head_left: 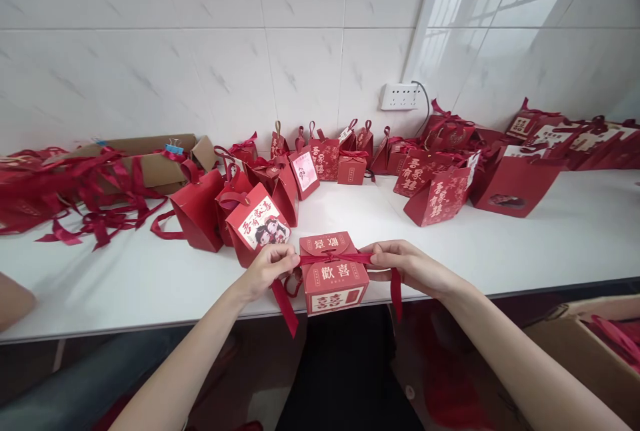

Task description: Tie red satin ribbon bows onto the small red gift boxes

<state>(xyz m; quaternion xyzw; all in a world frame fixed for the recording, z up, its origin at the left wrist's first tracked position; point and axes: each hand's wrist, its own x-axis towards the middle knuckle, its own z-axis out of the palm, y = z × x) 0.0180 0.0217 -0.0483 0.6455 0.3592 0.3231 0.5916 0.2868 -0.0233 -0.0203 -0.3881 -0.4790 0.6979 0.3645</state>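
At the table's front edge sits a red gift box with pale Chinese characters on its top and front. A dark red ribbon crosses its lid and is knotted at the middle. My left hand pinches the ribbon at the box's left side, and a loose tail hangs below it. On the other side my right hand pinches the ribbon too, with its tail dropping past the table edge. Between both hands the ribbon is stretched straight. Just behind my left hand stands a red gift bag with a cartoon couple.
Several red gift boxes line the wall, with more red bags at right. Loose ribbons and a cardboard box lie at left. An open carton stands low at right. A power strip is on the wall.
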